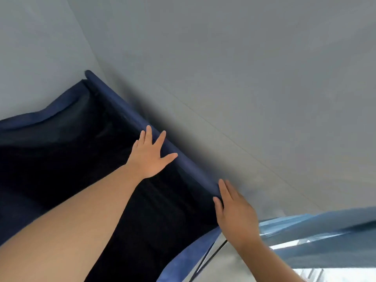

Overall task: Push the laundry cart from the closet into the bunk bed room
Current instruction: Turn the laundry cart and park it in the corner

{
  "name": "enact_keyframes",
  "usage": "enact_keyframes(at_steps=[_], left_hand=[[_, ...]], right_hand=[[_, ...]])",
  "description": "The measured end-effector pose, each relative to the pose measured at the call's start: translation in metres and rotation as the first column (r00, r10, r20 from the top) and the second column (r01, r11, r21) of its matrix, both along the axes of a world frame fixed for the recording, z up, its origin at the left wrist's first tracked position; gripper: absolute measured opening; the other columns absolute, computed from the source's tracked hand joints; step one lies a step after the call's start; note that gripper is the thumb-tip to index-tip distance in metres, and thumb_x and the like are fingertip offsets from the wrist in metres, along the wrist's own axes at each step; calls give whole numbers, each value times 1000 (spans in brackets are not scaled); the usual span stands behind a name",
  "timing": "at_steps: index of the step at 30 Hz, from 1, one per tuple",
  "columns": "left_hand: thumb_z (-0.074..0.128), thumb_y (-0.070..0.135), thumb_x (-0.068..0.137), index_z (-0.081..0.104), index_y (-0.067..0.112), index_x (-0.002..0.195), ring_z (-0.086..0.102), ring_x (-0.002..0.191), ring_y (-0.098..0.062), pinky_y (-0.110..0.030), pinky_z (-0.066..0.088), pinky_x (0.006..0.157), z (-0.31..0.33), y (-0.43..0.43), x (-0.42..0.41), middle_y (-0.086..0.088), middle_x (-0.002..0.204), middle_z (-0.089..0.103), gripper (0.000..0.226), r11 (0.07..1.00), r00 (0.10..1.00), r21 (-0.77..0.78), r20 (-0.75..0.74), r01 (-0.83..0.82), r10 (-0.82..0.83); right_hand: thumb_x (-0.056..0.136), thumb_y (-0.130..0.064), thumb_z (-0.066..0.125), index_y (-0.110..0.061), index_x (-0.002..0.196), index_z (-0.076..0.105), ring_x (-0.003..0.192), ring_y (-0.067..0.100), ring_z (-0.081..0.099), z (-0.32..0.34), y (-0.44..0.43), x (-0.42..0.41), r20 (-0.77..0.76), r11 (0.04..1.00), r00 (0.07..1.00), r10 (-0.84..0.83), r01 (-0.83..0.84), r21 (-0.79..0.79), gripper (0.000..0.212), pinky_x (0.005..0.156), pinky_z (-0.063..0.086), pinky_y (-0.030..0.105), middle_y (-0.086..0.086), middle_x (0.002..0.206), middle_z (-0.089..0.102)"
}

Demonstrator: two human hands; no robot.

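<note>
The laundry cart is a dark blue fabric bin with a deep black inside, filling the lower left of the head view. Its far rim runs diagonally along a grey wall. My left hand lies flat over that rim with fingers spread. My right hand is at the rim's near end by the cart's corner, fingers straight and close together, thumb on the fabric. Neither hand is closed around the rim.
Grey walls meet in a corner just behind the cart. At the lower right hangs blue-grey fabric with bright light below it. A thin metal frame leg shows beneath the cart's near corner.
</note>
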State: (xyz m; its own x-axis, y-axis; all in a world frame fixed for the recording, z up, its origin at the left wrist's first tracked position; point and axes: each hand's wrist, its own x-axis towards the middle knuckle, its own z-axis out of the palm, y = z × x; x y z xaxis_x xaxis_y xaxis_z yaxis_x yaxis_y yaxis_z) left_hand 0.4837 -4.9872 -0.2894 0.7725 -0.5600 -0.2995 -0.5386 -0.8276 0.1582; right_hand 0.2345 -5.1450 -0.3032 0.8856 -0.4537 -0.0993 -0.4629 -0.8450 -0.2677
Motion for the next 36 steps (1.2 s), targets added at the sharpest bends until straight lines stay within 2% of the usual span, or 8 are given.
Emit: enact_keyframes(at_steps=[3, 8, 21, 27, 29, 32, 34, 36], left_hand=[[16, 92, 70, 4, 34, 157, -18, 150, -40, -51, 4, 121, -16, -14, 13, -17, 162, -25, 105, 996, 997, -62, -44, -70, 67], [19, 96, 65, 19, 36, 154, -23, 149, -40, -53, 2, 121, -29, -19, 17, -12, 162, -28, 108, 975, 988, -172, -88, -138, 125], [18, 98, 62, 19, 38, 154, -22, 149, -40, -54, 3, 121, -31, -24, 39, -9, 162, -28, 110, 984, 989, -127, -95, -126, 115], [16, 99, 62, 23, 38, 153, -20, 150, -40, -54, 3, 121, -27, -25, 38, -10, 164, -24, 109, 987, 993, -123, -81, -99, 89], [11, 100, 62, 25, 38, 152, -18, 150, -40, -53, 1, 121, -26, -22, 33, -12, 165, -19, 110, 994, 998, -96, -37, -60, 56], [4, 100, 63, 30, 37, 150, -17, 151, -36, -55, -4, 120, -24, -15, 39, -14, 166, -4, 110, 998, 997, -26, 65, 49, -47], [1, 100, 63, 31, 36, 150, -16, 151, -35, -56, -3, 120, -21, -12, 53, -9, 166, 5, 112, 996, 993, 9, 75, 88, -88], [2, 101, 61, 30, 35, 151, -16, 151, -33, -56, -2, 121, -21, -12, 67, -6, 166, 7, 115, 995, 993, 33, 63, 96, -98]], right_hand=[[87, -30, 68, -11, 129, 61, 96, 26, 71, -5, 6, -1, 73, 995, 997, -19, 27, -99, 47, 65, 58, 34, 8, 126, 67], [87, -30, 65, -10, 128, 61, 101, 26, 70, -10, 6, 3, 127, 986, 992, -21, 41, -160, 46, 71, 60, 35, 8, 124, 68], [90, -30, 66, -12, 131, 60, 104, 24, 69, -9, 7, 16, 117, 988, 993, -33, 50, -144, 45, 73, 60, 34, 6, 125, 68], [84, -28, 73, -14, 120, 66, 78, 20, 69, -7, 15, 15, 162, 987, 983, -81, 102, -123, 39, 64, 57, 33, -1, 95, 71], [90, -30, 63, -15, 119, 66, 76, 20, 68, -8, 19, 9, 146, 982, 983, -110, 130, -136, 33, 68, 56, 35, -2, 91, 71], [91, -35, 40, -17, 118, 66, 84, 20, 70, -7, 29, 1, 101, 980, 987, -128, 142, -139, 42, 81, 56, 42, -3, 94, 71], [88, -34, 39, -15, 117, 68, 98, 23, 71, -5, 32, 2, 61, 982, 992, -110, 118, -150, 45, 86, 55, 46, 0, 107, 73], [85, -30, 51, -12, 119, 68, 110, 24, 68, -6, 31, 8, 57, 980, 994, -93, 102, -173, 42, 88, 55, 47, 4, 121, 70]])
